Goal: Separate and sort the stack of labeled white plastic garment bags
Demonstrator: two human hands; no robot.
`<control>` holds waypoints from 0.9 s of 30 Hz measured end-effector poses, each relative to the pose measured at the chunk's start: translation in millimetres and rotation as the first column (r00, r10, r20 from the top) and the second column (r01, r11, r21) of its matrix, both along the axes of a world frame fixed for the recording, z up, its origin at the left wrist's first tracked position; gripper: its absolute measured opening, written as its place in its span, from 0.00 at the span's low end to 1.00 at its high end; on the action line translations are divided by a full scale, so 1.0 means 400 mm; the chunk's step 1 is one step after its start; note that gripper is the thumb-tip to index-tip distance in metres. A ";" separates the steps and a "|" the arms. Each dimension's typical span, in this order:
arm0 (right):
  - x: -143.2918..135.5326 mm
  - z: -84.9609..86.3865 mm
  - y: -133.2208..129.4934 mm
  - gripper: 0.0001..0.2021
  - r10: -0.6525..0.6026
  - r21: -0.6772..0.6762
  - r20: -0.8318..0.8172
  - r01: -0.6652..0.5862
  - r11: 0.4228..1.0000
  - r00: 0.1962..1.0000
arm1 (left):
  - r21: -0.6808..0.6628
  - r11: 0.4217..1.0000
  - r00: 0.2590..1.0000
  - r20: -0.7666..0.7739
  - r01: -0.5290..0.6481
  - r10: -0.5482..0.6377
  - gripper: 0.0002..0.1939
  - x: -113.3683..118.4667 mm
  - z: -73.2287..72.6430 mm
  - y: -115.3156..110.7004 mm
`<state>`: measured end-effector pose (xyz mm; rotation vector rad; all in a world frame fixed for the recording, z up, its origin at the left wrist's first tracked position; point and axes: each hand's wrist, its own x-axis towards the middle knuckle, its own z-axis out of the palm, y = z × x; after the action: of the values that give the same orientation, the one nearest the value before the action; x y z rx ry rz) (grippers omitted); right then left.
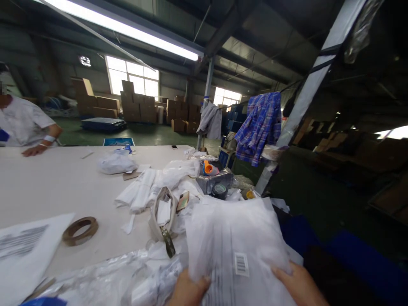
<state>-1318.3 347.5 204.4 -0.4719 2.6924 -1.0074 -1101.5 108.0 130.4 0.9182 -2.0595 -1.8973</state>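
A white plastic bag with printed lines and a barcode label fills the lower middle of the head view. Its contents are hard to make out through the film. My left hand grips its near left edge, thumb on top. On the near right edge, my right hand is closed with the thumb on the film. Just left of the bag sits an open beige pouch with white paper inside and a dark green tab. Clear plastic bags lie left of my left hand.
A tape roll and a printed white bag lie on the white table. Black tape and an orange item sit among clutter beyond. A co-worker's hand rests at the far left; a post stands right.
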 end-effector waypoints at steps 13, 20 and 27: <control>-0.756 -0.145 -0.121 0.36 0.476 -0.050 0.124 -0.474 0.879 0.871 | 0.549 0.815 0.907 -0.225 -0.184 0.356 0.32 -0.464 -0.106 0.127; -0.903 -0.363 -0.125 0.43 0.355 0.102 0.144 -0.371 0.923 0.924 | 0.803 0.594 0.895 -0.230 -0.048 0.382 0.31 -0.485 -0.146 0.117; -0.767 -0.311 -0.177 0.36 0.529 0.332 -0.259 -0.440 0.834 0.808 | 0.719 0.678 0.874 -0.222 -0.153 0.432 0.33 -0.538 -0.109 0.118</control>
<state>-1625.2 276.9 80.1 -1.3104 2.6896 -0.4488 -1316.7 155.0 86.9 0.8475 -0.8877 -2.4249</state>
